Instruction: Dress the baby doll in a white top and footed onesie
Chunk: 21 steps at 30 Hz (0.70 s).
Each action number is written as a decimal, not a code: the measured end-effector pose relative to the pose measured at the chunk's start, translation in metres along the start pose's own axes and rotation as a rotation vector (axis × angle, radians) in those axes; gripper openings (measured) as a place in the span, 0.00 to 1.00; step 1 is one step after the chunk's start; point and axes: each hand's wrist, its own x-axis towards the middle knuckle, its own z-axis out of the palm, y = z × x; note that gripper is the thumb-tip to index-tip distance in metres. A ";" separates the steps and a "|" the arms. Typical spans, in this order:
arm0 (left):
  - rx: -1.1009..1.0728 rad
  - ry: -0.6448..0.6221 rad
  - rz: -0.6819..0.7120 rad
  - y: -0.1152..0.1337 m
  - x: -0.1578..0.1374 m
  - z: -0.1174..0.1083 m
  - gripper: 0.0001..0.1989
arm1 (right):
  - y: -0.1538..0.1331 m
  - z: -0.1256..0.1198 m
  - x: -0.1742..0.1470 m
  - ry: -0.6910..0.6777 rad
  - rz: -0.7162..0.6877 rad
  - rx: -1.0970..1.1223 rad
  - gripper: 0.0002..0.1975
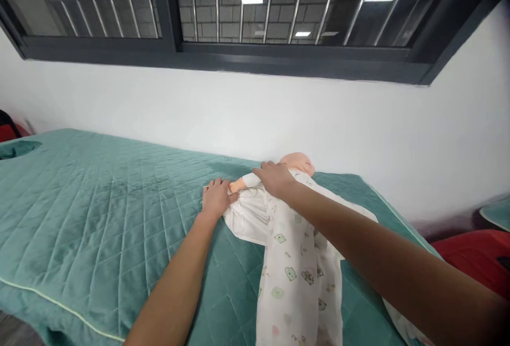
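Observation:
A baby doll lies on its back on a green quilted bed cover (159, 192), its peach head (298, 162) close to the wall. Over its body is a long white baby gown (295, 261) printed with small green and brown figures. The doll's white-clad arm (252, 179) stretches left, ending in a small peach hand (238, 185). My left hand (217, 197) is closed on the edge of the white sleeve (249, 216) beside the doll's hand. My right hand (274, 178) curls over the doll's upper arm near the shoulder; its fingertips are partly hidden.
A white wall (179, 107) rises behind the bed, with a dark-framed window (255, 61) and metal bars above. A red item (474, 255) sits beyond the bed's right edge. Pale cloth (402, 319) lies under my right forearm. Another red item (8, 132) is at far left.

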 end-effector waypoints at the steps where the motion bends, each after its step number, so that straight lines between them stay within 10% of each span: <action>1: -0.003 0.002 -0.007 0.000 0.000 0.001 0.18 | 0.000 0.001 0.001 0.002 -0.004 0.007 0.16; 21: 0.011 0.140 0.165 0.008 -0.003 -0.003 0.21 | -0.021 0.014 0.001 0.039 0.009 0.242 0.17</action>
